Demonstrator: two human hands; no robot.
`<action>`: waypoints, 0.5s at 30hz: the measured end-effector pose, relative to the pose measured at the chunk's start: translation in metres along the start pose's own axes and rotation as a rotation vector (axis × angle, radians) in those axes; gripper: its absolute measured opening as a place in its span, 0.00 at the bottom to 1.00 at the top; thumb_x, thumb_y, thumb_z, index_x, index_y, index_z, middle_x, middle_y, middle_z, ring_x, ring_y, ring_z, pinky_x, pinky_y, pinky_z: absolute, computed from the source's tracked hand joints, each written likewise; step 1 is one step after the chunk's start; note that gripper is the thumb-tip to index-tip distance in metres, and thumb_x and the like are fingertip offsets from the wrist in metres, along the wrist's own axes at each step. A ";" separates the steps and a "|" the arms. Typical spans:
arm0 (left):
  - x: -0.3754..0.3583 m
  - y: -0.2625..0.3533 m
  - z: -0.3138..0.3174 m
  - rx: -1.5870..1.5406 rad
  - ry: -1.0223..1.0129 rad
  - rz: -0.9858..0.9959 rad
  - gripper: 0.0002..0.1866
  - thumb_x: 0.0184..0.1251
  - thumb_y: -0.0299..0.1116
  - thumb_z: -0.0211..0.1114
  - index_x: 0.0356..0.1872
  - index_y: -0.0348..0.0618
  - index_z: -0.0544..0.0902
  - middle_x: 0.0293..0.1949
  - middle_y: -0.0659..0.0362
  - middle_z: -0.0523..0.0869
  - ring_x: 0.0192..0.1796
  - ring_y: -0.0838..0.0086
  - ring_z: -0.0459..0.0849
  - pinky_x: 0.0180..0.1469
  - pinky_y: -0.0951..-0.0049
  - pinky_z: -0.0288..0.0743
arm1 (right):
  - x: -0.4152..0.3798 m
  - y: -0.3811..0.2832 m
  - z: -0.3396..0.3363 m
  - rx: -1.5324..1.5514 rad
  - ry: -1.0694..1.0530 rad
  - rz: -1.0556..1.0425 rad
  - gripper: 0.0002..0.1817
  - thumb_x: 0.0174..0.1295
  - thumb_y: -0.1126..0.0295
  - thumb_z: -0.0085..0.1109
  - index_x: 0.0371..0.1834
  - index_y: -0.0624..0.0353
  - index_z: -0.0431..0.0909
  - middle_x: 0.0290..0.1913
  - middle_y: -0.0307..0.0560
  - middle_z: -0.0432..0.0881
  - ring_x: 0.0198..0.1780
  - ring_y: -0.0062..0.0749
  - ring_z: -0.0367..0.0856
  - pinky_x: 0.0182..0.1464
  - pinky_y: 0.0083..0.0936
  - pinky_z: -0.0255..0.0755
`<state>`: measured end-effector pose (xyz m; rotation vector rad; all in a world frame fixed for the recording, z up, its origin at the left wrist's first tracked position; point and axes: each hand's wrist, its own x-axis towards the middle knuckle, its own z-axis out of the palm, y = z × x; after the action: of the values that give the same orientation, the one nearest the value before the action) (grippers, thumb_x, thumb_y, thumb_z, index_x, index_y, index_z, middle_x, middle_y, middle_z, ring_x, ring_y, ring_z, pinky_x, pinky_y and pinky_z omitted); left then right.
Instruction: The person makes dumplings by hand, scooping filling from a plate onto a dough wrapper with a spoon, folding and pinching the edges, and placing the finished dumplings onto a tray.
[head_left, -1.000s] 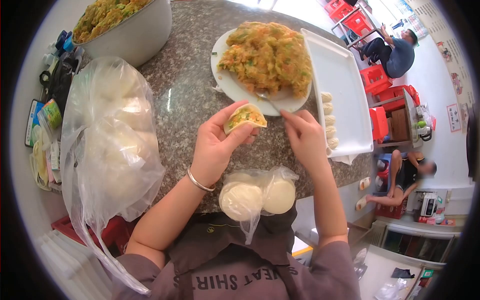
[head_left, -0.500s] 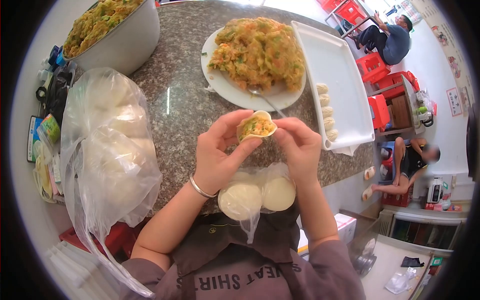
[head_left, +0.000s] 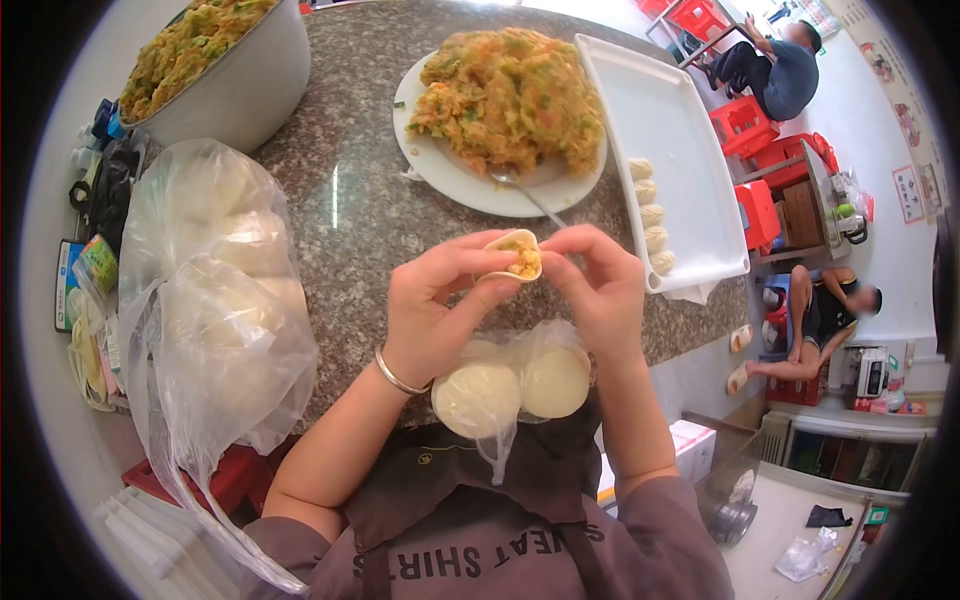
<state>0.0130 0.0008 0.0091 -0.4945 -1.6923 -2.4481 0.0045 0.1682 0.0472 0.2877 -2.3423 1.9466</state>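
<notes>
A round dumpling wrapper with orange and green filling is held between both hands above the counter. My left hand cups it, with fingers behind and thumb in front. The fingertips of my right hand pinch its right edge, and its mouth is partly folded in. Below the hands lie two stacks of round wrappers under clear plastic. Beyond them stands a white plate heaped with filling, a metal spoon resting in it. Pleated dumplings line the left edge of a white tray.
A big metal pot of filling stands at the back left. In front of it, a clear plastic bag holds pale rounded stacks. The granite counter ends at the right, where two seated people and red stools appear.
The wrapper's opening has narrowed as my fingers fold its edge inward, so less filling shows. Both hands stay in nearly the same place; the whole view has shifted slightly.
</notes>
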 end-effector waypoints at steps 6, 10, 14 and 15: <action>0.000 0.003 -0.001 0.033 0.066 -0.053 0.11 0.60 0.17 0.65 0.43 0.34 0.83 0.52 0.49 0.80 0.52 0.69 0.82 0.51 0.74 0.80 | -0.001 0.000 0.004 -0.242 0.009 -0.213 0.06 0.56 0.77 0.64 0.36 0.63 0.82 0.35 0.47 0.83 0.38 0.31 0.81 0.44 0.23 0.73; 0.000 0.002 0.000 -0.003 0.045 -0.063 0.10 0.59 0.17 0.65 0.42 0.33 0.83 0.51 0.49 0.80 0.51 0.69 0.83 0.51 0.75 0.82 | -0.002 0.003 0.004 -0.160 0.028 -0.159 0.05 0.56 0.77 0.64 0.36 0.64 0.82 0.35 0.46 0.83 0.38 0.30 0.81 0.43 0.24 0.73; 0.000 0.001 -0.002 -0.047 0.005 -0.037 0.09 0.59 0.16 0.65 0.41 0.32 0.83 0.51 0.49 0.80 0.51 0.69 0.83 0.51 0.75 0.82 | 0.002 -0.002 -0.007 -0.092 -0.067 0.029 0.06 0.56 0.77 0.64 0.35 0.65 0.81 0.34 0.44 0.82 0.37 0.27 0.80 0.41 0.22 0.73; 0.000 0.001 -0.002 -0.073 -0.020 -0.042 0.09 0.59 0.16 0.65 0.41 0.32 0.83 0.51 0.49 0.80 0.52 0.69 0.83 0.51 0.74 0.82 | 0.004 -0.001 -0.012 -0.061 -0.100 0.062 0.05 0.56 0.77 0.64 0.35 0.65 0.81 0.33 0.43 0.82 0.36 0.26 0.79 0.41 0.21 0.72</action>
<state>0.0130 -0.0014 0.0090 -0.4989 -1.6422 -2.5509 0.0004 0.1789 0.0515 0.3194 -2.4971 1.9255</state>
